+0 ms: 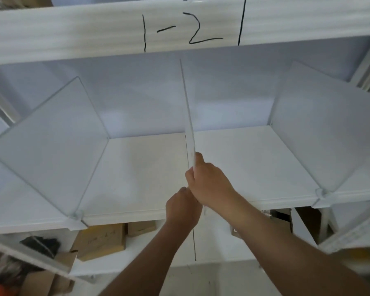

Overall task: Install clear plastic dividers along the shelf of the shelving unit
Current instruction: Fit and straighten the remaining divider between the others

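— Why are we holding the clear divider [188, 116] edge-on, mid-shelf [141, 167]?
— Our right hand [207, 180] is gripping its front edge, left hand [183, 208] closing lower, so it is standing straight.

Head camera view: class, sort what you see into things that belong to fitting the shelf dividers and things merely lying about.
Part of the job:
- thin clear plastic divider in hand
- left hand, right hand
- white shelf board
- fitted clear dividers, left and right

Lying about:
- brown cardboard boxes below
- handwritten "1-2" label
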Motion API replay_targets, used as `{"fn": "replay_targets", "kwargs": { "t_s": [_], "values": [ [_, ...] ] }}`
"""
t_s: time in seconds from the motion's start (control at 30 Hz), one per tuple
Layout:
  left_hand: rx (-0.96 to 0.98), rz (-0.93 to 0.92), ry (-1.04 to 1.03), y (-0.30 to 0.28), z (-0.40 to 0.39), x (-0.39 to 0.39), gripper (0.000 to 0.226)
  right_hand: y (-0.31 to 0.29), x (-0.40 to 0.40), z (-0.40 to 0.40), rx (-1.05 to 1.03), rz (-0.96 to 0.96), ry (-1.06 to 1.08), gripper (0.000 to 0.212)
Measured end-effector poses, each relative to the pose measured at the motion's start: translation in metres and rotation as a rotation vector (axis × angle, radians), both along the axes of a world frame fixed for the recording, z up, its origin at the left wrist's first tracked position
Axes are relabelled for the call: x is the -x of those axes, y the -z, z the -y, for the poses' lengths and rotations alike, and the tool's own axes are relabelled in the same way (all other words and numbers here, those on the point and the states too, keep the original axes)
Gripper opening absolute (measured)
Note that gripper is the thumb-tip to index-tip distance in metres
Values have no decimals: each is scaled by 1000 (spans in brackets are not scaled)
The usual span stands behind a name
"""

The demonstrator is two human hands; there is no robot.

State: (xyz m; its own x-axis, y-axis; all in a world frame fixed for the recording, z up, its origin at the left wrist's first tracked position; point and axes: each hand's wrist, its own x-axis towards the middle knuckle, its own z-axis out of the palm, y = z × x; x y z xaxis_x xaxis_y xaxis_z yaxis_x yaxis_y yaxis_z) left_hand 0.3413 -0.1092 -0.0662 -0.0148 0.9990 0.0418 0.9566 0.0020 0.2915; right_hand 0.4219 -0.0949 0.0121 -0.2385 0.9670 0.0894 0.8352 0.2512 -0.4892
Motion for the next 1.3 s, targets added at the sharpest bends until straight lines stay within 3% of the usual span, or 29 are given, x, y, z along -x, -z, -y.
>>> {"fn": "replay_targets", "kwargs": {
  "t_s": [0.4, 0.53, 0.67, 0.83, 1.07, 1.2, 1.3],
  "values": [
    [50, 110, -142, -7, -9, -4, 32, -5, 5, -27, 18, -18, -21, 25],
    [108, 66, -64, -11, -10, 0, 33, -7, 5, -25, 30, -13, 3, 25],
    [362, 76, 134, -18, -4, 8, 24, -9, -7, -20, 89, -3, -36, 33],
    [76, 336, 282, -30, 2, -11, 40, -2, -41, -7, 143, -63, -45, 65],
    [-94, 400, 229, 1, 1, -87, 85, 18, -140, 3, 273, -16, 65, 61],
    [-264, 465, 238, 11, -4, -149, 94, 32, -204, 0, 294, -65, 120, 61],
    [-194, 449, 196, 17, -14, -206, 97, 35, -262, -9, 330, -22, 90, 52]
  ]
}}
